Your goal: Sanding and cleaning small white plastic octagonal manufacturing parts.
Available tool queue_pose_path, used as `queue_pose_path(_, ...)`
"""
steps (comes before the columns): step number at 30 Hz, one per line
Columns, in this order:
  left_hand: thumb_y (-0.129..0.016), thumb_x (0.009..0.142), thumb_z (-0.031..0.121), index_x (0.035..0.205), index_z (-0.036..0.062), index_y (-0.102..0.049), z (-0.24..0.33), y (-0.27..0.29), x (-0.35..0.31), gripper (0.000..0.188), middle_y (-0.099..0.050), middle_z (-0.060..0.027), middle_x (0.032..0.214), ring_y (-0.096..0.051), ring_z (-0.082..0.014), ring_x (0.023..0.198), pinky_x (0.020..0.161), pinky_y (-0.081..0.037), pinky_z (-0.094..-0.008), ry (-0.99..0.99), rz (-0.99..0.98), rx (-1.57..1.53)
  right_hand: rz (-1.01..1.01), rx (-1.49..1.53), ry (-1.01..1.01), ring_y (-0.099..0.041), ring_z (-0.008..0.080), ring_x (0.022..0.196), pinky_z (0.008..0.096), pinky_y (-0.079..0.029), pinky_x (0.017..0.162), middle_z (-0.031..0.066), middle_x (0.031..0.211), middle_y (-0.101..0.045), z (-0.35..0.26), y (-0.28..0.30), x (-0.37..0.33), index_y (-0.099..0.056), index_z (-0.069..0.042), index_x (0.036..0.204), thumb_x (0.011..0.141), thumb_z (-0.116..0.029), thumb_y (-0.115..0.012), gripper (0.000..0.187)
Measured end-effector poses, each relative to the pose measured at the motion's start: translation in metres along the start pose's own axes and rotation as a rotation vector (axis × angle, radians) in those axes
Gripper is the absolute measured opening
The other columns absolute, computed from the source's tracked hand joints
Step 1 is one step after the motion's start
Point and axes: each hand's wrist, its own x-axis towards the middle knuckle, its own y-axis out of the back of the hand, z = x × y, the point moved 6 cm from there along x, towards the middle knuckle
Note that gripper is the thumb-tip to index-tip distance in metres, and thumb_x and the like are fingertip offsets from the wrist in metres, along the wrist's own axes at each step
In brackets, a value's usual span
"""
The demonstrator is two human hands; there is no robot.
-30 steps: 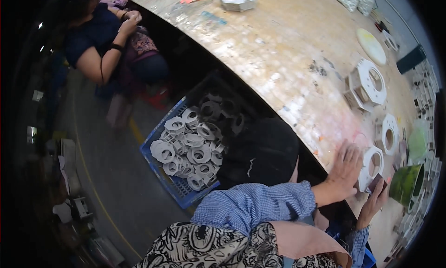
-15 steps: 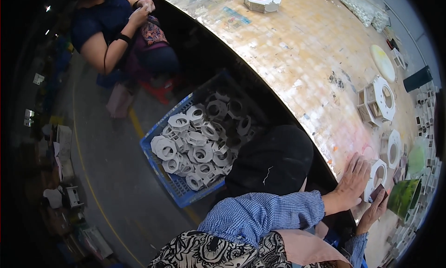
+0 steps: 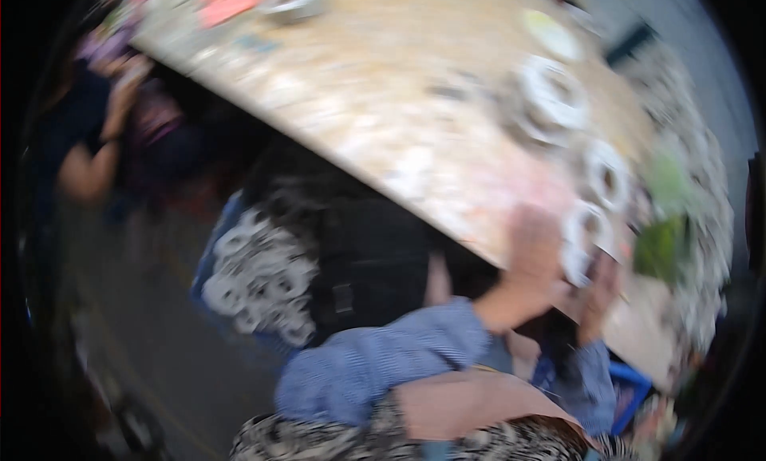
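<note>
The view is smeared by motion. My left hand [image 3: 533, 257] lies at the table's near edge with its fingers stretched out, beside a white octagonal ring-shaped part [image 3: 573, 257]. On the other side of that part, my right hand [image 3: 600, 297] is closed around a small dark brown pad, like a piece of sandpaper, at the ring's near rim; its exact grip is blurred. Just beyond stands another white ring part [image 3: 609, 176]. A larger white ring-shaped piece [image 3: 552, 102] is farther up the table.
A blue crate [image 3: 206, 257] full of white ring parts stands on the floor left of my legs. The worktop [image 3: 359, 86] bears a green container [image 3: 661, 249], a pale round disc [image 3: 552, 35] and an orange sheet [image 3: 235, 0]. A co-worker [image 3: 88, 142] sits at far left.
My view has swung, so the table, parts and hands appear farther left and higher. The picture has become blurred. Both hands stay at the same white ring part.
</note>
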Motion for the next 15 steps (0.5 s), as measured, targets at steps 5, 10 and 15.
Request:
queue_pose_path(5, -0.082, 0.060, 0.030, 0.128, -0.0069, -0.039, 0.007, 0.030, 0.012, 0.088, -0.041, -0.0269, 0.128, -0.033, -0.0437, 0.130, 0.114, -0.015, -0.0597, 0.072, -0.142, 0.341, -0.070, 0.101, -0.222, -0.058, 0.0217, 0.059, 0.0389, -0.044, 0.056, 0.0178, 0.070, -0.061, -0.062, -0.009, 0.017, -0.063, 0.001, 0.094, 0.098, -0.026, -0.055, 0.029)
queue_pose_path(10, -0.082, 0.058, 0.027, 0.126, -0.0044, -0.041, 0.013, 0.013, 0.019, 0.086, -0.044, -0.0214, 0.122, -0.039, -0.0373, 0.125, 0.113, -0.020, -0.0568, -0.098, -0.060, 0.320, -0.239, -0.193, 0.149, -0.060, 0.0323, 0.054, 0.0413, -0.045, 0.050, 0.0150, 0.062, -0.060, -0.098, -0.011, 0.021, -0.058, -0.004, 0.072, 0.090, -0.022, -0.062, 0.025)
queue_pose_path(15, -0.083, 0.056, 0.026, 0.128, -0.0025, -0.039, 0.021, 0.020, 0.016, 0.089, -0.043, -0.0196, 0.122, -0.038, -0.0386, 0.124, 0.112, -0.019, -0.0569, -0.040, -0.138, 0.327, -0.134, -0.399, 0.041, -0.058, 0.0342, 0.051, 0.0423, -0.045, 0.047, 0.0129, 0.059, -0.059, -0.062, 0.009, 0.047, -0.060, -0.007, 0.071, 0.088, -0.022, -0.064, 0.023)
